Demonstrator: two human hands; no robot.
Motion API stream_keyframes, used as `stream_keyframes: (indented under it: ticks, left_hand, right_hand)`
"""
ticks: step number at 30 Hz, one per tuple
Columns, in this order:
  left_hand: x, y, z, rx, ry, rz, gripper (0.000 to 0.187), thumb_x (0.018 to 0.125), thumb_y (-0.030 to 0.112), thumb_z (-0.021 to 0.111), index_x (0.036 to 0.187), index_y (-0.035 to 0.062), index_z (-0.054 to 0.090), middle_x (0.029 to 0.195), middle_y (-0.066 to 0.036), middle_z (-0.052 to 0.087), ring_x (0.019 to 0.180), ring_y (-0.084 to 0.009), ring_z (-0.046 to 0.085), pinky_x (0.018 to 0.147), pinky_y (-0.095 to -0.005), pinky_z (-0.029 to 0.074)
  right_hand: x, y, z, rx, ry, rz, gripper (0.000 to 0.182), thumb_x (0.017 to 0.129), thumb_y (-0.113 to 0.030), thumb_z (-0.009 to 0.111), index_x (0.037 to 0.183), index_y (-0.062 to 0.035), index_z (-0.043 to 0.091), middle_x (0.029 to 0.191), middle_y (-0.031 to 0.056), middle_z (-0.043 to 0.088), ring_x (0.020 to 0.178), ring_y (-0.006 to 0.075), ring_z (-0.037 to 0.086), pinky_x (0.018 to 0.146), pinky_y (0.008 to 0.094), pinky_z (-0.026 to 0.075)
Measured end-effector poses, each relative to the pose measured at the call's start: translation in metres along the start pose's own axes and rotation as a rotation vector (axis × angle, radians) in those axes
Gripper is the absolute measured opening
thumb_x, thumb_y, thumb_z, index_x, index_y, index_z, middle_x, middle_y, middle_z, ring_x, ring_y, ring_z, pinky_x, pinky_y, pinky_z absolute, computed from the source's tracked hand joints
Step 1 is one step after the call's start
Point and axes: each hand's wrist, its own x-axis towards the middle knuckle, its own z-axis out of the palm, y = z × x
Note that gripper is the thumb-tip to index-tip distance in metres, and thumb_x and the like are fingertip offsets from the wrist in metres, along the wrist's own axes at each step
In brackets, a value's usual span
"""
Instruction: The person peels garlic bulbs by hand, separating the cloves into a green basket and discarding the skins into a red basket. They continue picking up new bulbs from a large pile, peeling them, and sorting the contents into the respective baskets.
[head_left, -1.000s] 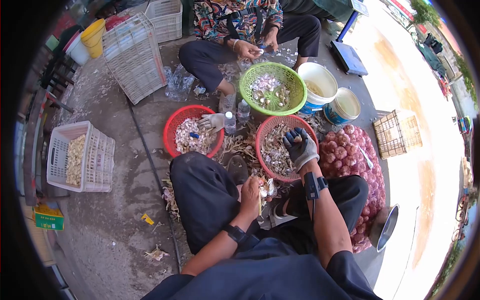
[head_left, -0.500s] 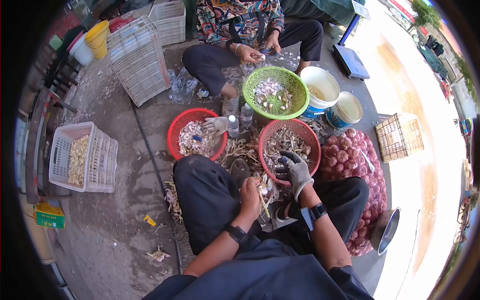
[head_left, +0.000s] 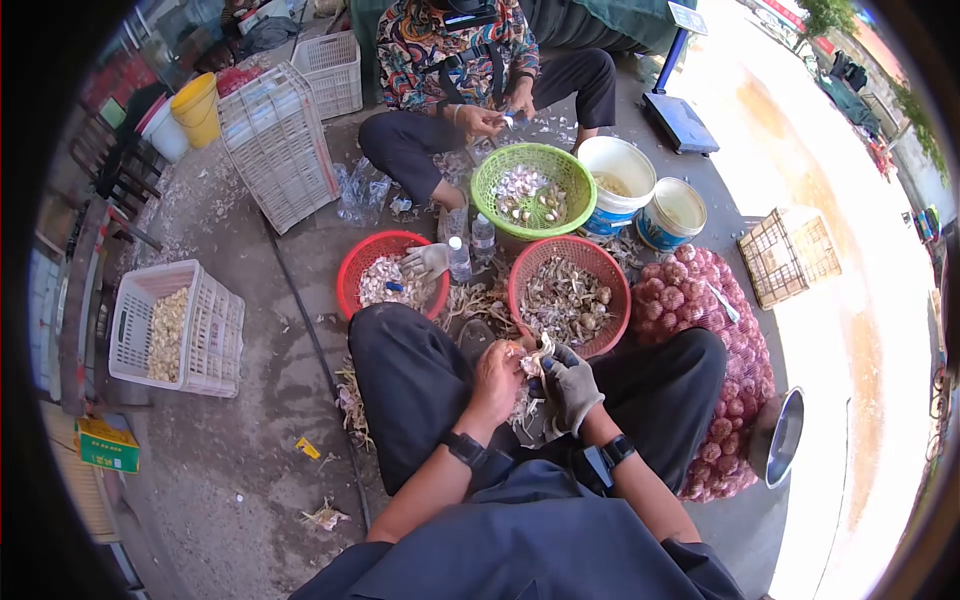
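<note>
My bare left hand (head_left: 495,382) is closed round a garlic bulb (head_left: 535,362) between my knees. Against the bulb's other side, my right hand (head_left: 572,392) in a grey glove has its fingers pressed in; something blue shows at the fingers. Just beyond stands a pink-red basket (head_left: 519,300) of garlic bits and dry husks. Left of it, a red basket (head_left: 345,283) holds garlic cloves, a blue object and a grey glove (head_left: 426,261). Loose husks lie on the ground beneath my hands.
A net sack of garlic bulbs (head_left: 715,370) lies by my right knee, with a metal bowl (head_left: 776,438) beside it. Opposite sits a person (head_left: 455,60) behind a green basket (head_left: 585,200). White buckets (head_left: 617,165), bottles (head_left: 459,262) and a crate of cloves (head_left: 215,330) stand around.
My right hand has come from the pink-red basket down and left to the garlic in my left hand. The bulb is lifted slightly. The view has shifted a little.
</note>
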Motion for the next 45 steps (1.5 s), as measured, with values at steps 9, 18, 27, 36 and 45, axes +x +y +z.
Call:
stream_keyframes:
  ticks: [9, 18, 27, 36, 45]
  left_hand:
    - [-0.019, 0.027, 0.014, 0.058, 0.023, 0.105, 0.023, 0.105, 0.029, 0.049, 0.109, 0.0085, 0.058, 0.103, -0.009, 0.068, 0.088, -0.0231, 0.07, 0.074, -0.0426, 0.061]
    - [-0.03, 0.029, 0.03, 0.835, -0.218, -0.014, 0.04, 0.103, 0.041, 0.056, 0.119, 0.0046, 0.061, 0.091, -0.002, 0.063, 0.078, -0.0112, 0.06, 0.066, -0.0285, 0.054]
    - [-0.028, 0.028, 0.026, 0.781, -0.041, 0.057, 0.041, 0.105, 0.043, 0.053, 0.099, 0.0042, 0.065, 0.073, 0.0, 0.059, 0.059, -0.0079, 0.053, 0.053, -0.0248, 0.044]
    - [-0.014, 0.002, 0.013, 0.883, 0.008, 0.138, 0.04, 0.104, 0.037, 0.054, 0.094, -0.0004, 0.063, 0.074, -0.008, 0.062, 0.067, -0.0191, 0.061, 0.062, -0.0349, 0.046]
    - [-0.022, 0.004, 0.016, 1.039, 0.018, 0.276, 0.043, 0.105, 0.036, 0.048, 0.094, -0.0038, 0.062, 0.077, -0.017, 0.063, 0.074, -0.0297, 0.061, 0.072, -0.0414, 0.048]
  right_hand:
    - [-0.016, -0.025, 0.009, -0.074, 0.018, -0.072, 0.024, 0.097, -0.01, 0.065, 0.119, -0.0011, 0.064, 0.097, 0.0019, 0.068, 0.081, 0.0103, 0.064, 0.068, 0.0283, 0.057]
    - [-0.021, -0.028, 0.006, -0.474, 0.06, -0.16, 0.024, 0.095, -0.011, 0.068, 0.117, 0.0002, 0.065, 0.093, -0.0015, 0.067, 0.08, 0.0042, 0.058, 0.071, 0.0217, 0.05]
    - [-0.036, -0.039, 0.009, -0.22, -0.16, -0.142, 0.039, 0.093, -0.009, 0.071, 0.129, 0.0006, 0.061, 0.111, 0.0038, 0.068, 0.098, 0.0102, 0.062, 0.087, 0.0255, 0.052]
    - [-0.022, -0.015, 0.014, -0.457, -0.089, -0.261, 0.047, 0.095, -0.022, 0.073, 0.134, 0.0015, 0.058, 0.116, 0.0053, 0.067, 0.103, 0.0103, 0.06, 0.09, 0.0271, 0.051]
    - [-0.017, -0.009, 0.016, -0.818, 0.037, -0.501, 0.027, 0.1, -0.017, 0.061, 0.12, 0.001, 0.064, 0.099, 0.0132, 0.071, 0.092, 0.0192, 0.066, 0.086, 0.0331, 0.052]
